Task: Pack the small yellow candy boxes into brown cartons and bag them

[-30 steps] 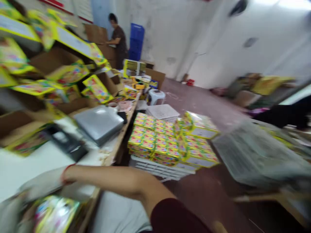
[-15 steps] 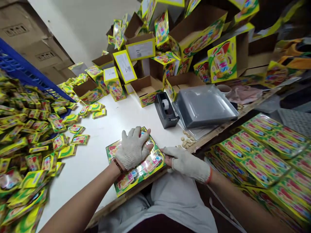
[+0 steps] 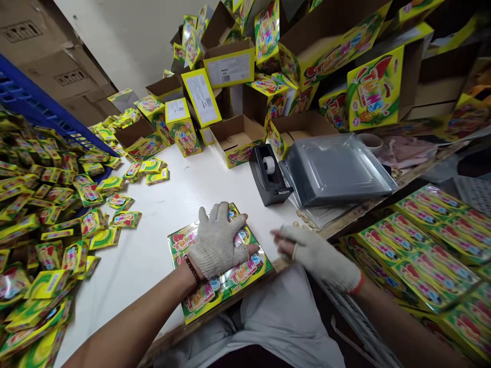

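My left hand (image 3: 218, 243), in a pale knitted glove with bare fingertips, lies flat with fingers spread on a shiny, flat yellow-green printed box (image 3: 247, 273). The box rests at the table's front edge, and my palm covers its middle. To its right, my right hand (image 3: 322, 255), gloved the same way, hovers apart from the box. Its fingers are stretched toward the box, slightly blurred, and nothing shows in them. Beyond the hands stands a black tape dispenser (image 3: 270, 176) with a white roll. Beside it lies a stack of clear plastic bags (image 3: 337, 168).
Loose small yellow-green packets (image 3: 42, 220) heap on the left by a blue crate (image 3: 49, 107). Open printed cartons (image 3: 238, 140) pile along the back. Finished-looking wrapped boxes (image 3: 418, 245) are stacked at the right, below the wooden table edge. Small beige pieces (image 3: 305, 219) lie near the bags.
My right hand has left the box's right edge and moved to the right. My left hand stays flat on the box. The camera view has shifted slightly.
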{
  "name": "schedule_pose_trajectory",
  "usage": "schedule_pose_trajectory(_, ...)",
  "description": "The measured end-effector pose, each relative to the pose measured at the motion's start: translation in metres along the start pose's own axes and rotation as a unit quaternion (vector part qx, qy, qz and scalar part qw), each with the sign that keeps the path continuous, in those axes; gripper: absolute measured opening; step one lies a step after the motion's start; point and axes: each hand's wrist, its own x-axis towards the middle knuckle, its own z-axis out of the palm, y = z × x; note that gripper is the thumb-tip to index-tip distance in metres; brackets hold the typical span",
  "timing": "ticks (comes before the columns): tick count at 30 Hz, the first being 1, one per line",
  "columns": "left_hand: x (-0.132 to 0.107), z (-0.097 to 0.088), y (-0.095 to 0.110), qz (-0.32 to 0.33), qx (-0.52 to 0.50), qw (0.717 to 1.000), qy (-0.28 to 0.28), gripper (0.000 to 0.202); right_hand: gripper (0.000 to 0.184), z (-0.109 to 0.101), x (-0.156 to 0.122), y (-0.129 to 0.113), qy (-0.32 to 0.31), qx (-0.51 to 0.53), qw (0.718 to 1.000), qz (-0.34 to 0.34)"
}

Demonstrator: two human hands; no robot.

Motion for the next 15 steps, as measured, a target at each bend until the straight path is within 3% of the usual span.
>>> schedule_pose_trajectory(2,0.001,0.0,0.0,-0.003,-0.002,1.0,0.0,0.071,0.051,-0.015,0.017,0.007,0.172,-0.062,0.983,0.033)
schedule_pose_trajectory(4,0.001,0.001,0.0,-0.003,-0.003,1.0,0.003,0.071,0.061,-0.026,0.036,0.011,0.273,-0.122,0.954,0.029)
schedule_pose_trajectory(7,0.0,0.002,0.0,-0.003,-0.003,1.0,0.009,0.072,0.059,-0.031,0.061,0.009,0.257,-0.132,0.957,0.009)
schedule_pose_trajectory(12,-0.002,0.003,-0.001,-0.002,-0.009,1.0,0.01,0.072,0.04,-0.034,0.082,-0.005,0.22,-0.048,0.973,0.06)
schedule_pose_trajectory(15,-0.002,0.003,-0.001,-0.002,-0.016,1.0,0.01,0.072,0.036,-0.041,0.089,-0.01,0.234,-0.101,0.966,0.051)
